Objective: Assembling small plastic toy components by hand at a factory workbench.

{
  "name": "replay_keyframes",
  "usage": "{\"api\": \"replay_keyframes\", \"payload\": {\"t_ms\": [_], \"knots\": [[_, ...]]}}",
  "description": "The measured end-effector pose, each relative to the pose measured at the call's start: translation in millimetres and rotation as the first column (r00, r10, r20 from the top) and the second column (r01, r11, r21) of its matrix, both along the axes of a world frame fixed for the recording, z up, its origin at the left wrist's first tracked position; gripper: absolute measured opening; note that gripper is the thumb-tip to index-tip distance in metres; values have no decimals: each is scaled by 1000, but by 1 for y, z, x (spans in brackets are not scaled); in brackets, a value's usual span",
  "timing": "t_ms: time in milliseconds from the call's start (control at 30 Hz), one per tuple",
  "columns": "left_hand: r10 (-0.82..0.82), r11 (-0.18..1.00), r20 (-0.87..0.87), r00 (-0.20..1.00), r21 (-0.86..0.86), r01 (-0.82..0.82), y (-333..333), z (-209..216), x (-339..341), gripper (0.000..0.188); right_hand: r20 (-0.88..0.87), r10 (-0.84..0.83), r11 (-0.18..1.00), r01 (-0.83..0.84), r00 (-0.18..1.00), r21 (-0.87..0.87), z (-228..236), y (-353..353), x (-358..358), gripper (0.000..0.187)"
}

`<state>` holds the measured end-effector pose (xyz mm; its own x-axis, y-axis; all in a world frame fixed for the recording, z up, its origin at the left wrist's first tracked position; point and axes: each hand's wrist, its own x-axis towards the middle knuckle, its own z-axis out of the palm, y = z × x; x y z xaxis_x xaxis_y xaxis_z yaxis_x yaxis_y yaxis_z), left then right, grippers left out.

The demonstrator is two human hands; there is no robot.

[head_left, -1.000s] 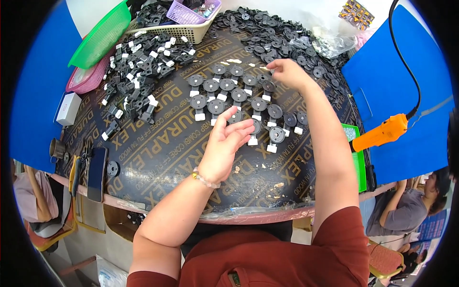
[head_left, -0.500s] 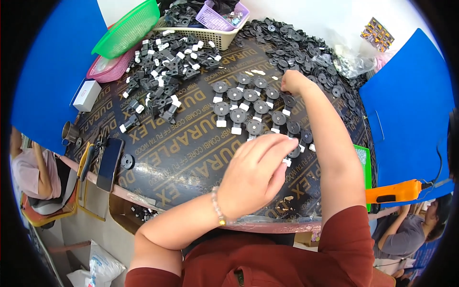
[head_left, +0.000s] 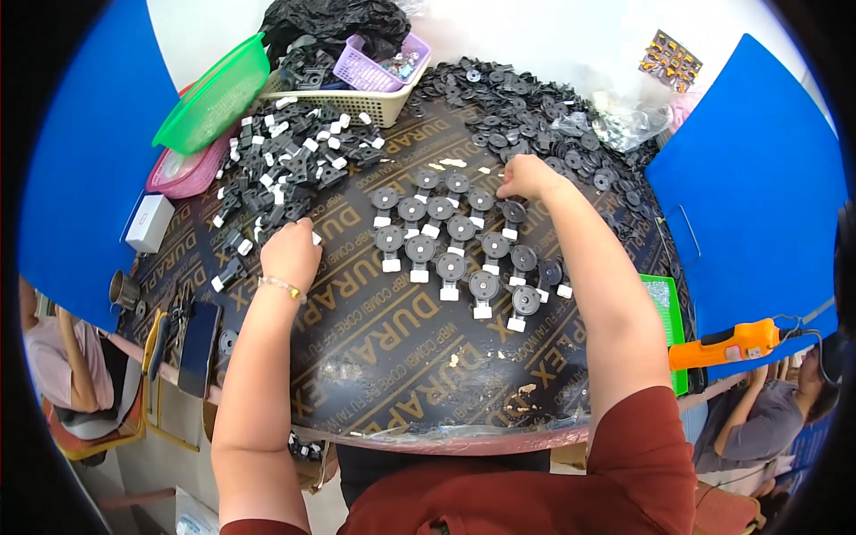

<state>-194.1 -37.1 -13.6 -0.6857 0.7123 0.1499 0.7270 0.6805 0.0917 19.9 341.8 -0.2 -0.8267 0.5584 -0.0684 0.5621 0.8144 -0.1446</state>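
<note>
My left hand (head_left: 292, 256) is closed over the near right edge of a pile of black plastic parts with white ends (head_left: 283, 160). Beside its fingers shows the white end of one part (head_left: 316, 238); the rest of that part is hidden under the hand. My right hand (head_left: 530, 177) is curled closed, just beyond a black disc assembly (head_left: 513, 211); what its fingers hold, if anything, is hidden. Between my arms, several disc assemblies (head_left: 451, 266), each a round black disc over a white-ended part, lie in slanting rows on the dark printed tabletop (head_left: 374, 357).
Loose black discs (head_left: 508, 102) are heaped at the back right. A cream basket (head_left: 379, 109), a purple basket (head_left: 361, 71) and a green basket (head_left: 214, 98) stand at the back left. An orange power screwdriver (head_left: 727, 346) lies by a green tray (head_left: 660, 294). A phone (head_left: 198, 348) lies left.
My left hand has swung from above the near rows to the pile at left, and its fingers have closed. My right hand keeps its place beside the rows. The view has shifted slightly.
</note>
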Motion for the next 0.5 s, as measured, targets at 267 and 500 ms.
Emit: {"api": "replay_keyframes", "payload": {"t_ms": [267, 500], "knots": [[-322, 866, 293, 900, 476, 155, 2, 60, 52, 15, 113, -19, 998, 12, 993, 70, 5, -4, 4, 28], [-846, 485, 515, -137, 636, -600, 19, 72, 118, 47, -601, -68, 957, 223, 796, 188, 37, -19, 35, 22]]}}
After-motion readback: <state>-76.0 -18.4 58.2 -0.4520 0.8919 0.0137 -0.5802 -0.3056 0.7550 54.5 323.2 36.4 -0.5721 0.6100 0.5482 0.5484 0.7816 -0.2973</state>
